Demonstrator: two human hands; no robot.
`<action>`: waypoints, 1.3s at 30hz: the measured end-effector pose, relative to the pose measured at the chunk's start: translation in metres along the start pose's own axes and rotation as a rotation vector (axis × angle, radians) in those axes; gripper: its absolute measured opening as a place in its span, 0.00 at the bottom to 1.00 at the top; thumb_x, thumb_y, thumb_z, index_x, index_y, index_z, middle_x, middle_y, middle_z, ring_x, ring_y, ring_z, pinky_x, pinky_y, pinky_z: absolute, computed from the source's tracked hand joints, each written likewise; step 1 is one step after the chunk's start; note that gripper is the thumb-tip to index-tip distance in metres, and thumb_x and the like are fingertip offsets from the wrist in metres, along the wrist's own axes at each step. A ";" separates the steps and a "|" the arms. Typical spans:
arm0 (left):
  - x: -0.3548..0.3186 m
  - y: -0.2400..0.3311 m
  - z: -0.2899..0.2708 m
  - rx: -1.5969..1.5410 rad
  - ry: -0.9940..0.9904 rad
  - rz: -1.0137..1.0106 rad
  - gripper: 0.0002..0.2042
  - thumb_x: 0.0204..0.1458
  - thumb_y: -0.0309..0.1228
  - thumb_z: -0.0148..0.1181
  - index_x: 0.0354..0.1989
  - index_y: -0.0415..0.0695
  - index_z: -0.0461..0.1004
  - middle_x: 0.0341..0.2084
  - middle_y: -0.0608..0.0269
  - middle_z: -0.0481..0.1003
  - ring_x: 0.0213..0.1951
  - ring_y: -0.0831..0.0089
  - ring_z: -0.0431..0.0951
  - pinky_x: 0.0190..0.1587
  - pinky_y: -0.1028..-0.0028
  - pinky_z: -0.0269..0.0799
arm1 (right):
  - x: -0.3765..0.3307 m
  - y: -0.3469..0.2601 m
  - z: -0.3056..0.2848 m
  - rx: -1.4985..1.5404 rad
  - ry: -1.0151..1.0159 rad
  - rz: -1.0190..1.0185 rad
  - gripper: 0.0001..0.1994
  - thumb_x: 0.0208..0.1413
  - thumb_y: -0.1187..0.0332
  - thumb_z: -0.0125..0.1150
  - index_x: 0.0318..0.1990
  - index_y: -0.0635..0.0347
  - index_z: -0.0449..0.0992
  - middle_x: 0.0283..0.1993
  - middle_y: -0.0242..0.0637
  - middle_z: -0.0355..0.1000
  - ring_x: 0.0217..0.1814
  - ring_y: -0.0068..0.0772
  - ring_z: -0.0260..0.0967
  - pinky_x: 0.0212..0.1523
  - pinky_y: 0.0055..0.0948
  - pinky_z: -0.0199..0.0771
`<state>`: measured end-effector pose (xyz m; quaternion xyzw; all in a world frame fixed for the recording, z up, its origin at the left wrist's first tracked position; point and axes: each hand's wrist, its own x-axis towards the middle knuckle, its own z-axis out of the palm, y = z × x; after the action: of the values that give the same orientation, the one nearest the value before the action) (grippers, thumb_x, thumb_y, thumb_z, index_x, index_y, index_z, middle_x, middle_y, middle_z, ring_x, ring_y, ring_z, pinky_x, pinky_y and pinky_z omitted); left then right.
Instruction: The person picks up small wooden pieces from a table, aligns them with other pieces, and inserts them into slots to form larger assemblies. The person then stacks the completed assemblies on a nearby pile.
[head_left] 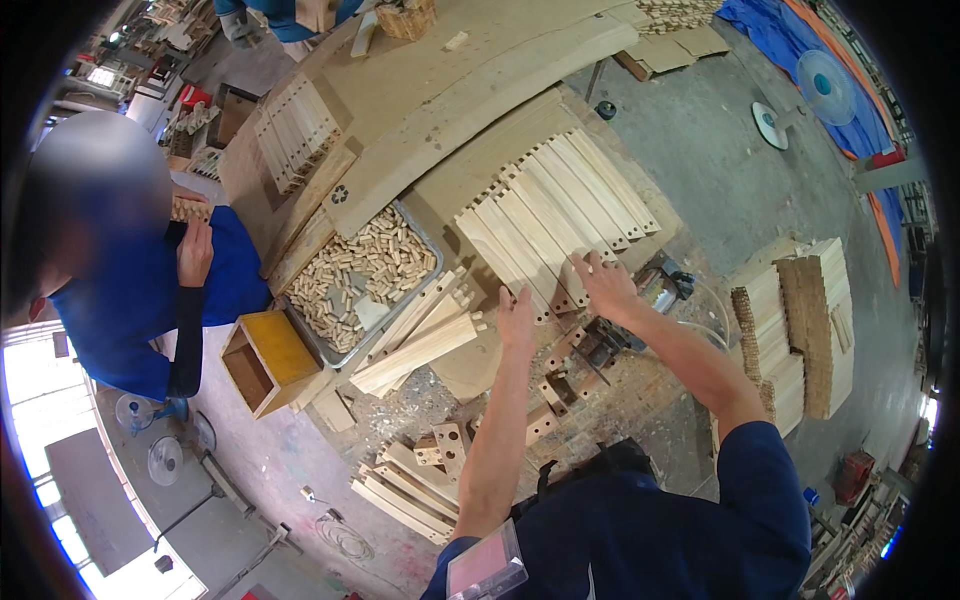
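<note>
A row of pale wooden slats (540, 215) lies side by side in front of me, with dowels at the far ends and round holes at the near ends. My left hand (516, 318) is closed on the near end of a slat at the row's left side. At the near ends farther right, my right hand (606, 288) grips a slat with bent fingers. The exact contact of the fingertips is partly hidden. Just below my hands stands a metal and wood jig (597, 345). Loose slats with dowelled ends (425, 352) lie crossed to the left.
A metal tray (438, 262) of wooden dowels stands left, beside a yellow wooden box (280, 345). A co-worker in blue (120, 310) works at the far left. Stacked slats (815, 330) are at right, more slats (405, 495) at lower left. A fan (826, 86) stands far right.
</note>
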<state>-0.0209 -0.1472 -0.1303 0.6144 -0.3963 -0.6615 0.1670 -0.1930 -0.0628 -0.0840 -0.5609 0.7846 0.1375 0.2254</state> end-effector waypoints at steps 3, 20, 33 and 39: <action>0.000 0.013 0.008 -0.088 -0.005 -0.044 0.40 0.57 0.43 0.59 0.73 0.37 0.49 0.67 0.45 0.60 0.65 0.57 0.63 0.65 0.68 0.59 | 0.003 0.003 0.002 0.000 0.049 -0.017 0.53 0.38 0.62 0.79 0.71 0.54 0.49 0.65 0.56 0.57 0.57 0.53 0.71 0.54 0.46 0.72; -0.044 0.014 -0.004 0.501 0.104 0.537 0.36 0.56 0.35 0.62 0.70 0.37 0.54 0.67 0.45 0.59 0.67 0.55 0.61 0.66 0.65 0.60 | 0.015 0.012 -0.023 0.116 0.023 -0.049 0.50 0.40 0.59 0.78 0.70 0.54 0.52 0.68 0.48 0.60 0.54 0.53 0.74 0.50 0.44 0.77; -0.051 0.047 -0.225 1.404 0.110 1.083 0.34 0.45 0.33 0.68 0.62 0.41 0.63 0.45 0.52 0.69 0.50 0.53 0.69 0.56 0.53 0.63 | -0.182 -0.041 -0.017 0.951 0.262 -0.030 0.37 0.46 0.63 0.73 0.64 0.65 0.66 0.54 0.51 0.75 0.39 0.40 0.78 0.41 0.36 0.78; -0.085 0.032 -0.159 1.340 -0.055 1.227 0.27 0.47 0.29 0.62 0.58 0.42 0.65 0.42 0.53 0.69 0.46 0.56 0.71 0.48 0.58 0.66 | -0.281 -0.047 0.033 1.024 0.239 0.293 0.33 0.45 0.68 0.73 0.60 0.68 0.70 0.54 0.46 0.76 0.37 0.31 0.78 0.40 0.31 0.76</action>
<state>0.1372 -0.1575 -0.0384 0.2479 -0.9594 -0.1021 0.0881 -0.0664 0.1668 0.0322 -0.2762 0.8413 -0.2969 0.3574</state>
